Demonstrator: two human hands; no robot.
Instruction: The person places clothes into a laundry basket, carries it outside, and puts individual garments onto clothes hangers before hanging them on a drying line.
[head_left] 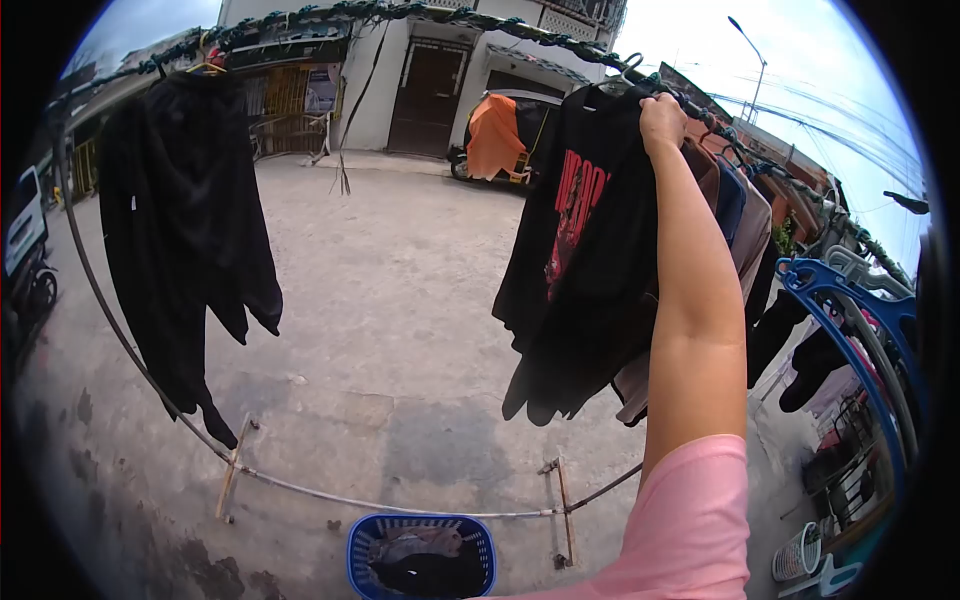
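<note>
My right hand is raised at the upper right, its fingers closed at the shoulder of a black shirt with a red print. That shirt hangs by a hanger from a rope-wrapped line. Exactly what the fingers pinch is too small to tell. Behind the hand, several more garments hang close together. At the left, black trousers hang from the same line. My left hand does not show.
A blue basket with clothes stands on the ground at the bottom, beside a curved metal bar. Blue hangers are at the right, above a white pail. A vehicle with an orange cloth is parked behind.
</note>
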